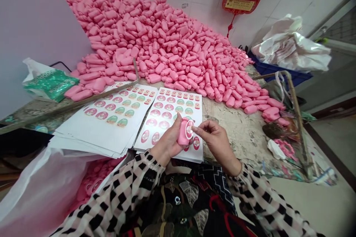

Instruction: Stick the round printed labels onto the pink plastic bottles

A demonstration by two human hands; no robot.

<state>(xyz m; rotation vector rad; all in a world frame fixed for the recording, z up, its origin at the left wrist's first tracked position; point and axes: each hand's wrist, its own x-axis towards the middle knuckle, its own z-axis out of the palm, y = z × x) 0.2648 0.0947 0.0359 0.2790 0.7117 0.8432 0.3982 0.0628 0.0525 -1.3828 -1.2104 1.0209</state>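
My left hand [172, 137] is closed around a small pink plastic bottle [182, 137], its thumb along the near side. An oval pink-and-white sticker [189, 129] lies against the bottle's face. The thumb and forefinger of my right hand [214, 137] pinch together at the sticker's right edge; whether they grip it or press it down, I cannot make out. Beneath my hands is a sheet of stickers [174, 107] with pink ovals, green labels and small red-and-cream ones. Beside it on the left lies a stack of similar sheets [91, 133].
A great heap of pink bottles [155, 37] covers the back of the worn table [222, 118]. Metal bars [296, 111] edge the table. At lower left hangs a white sack [41, 189] with pink pieces inside. A blue crate [280, 70] with white bags stands at right.
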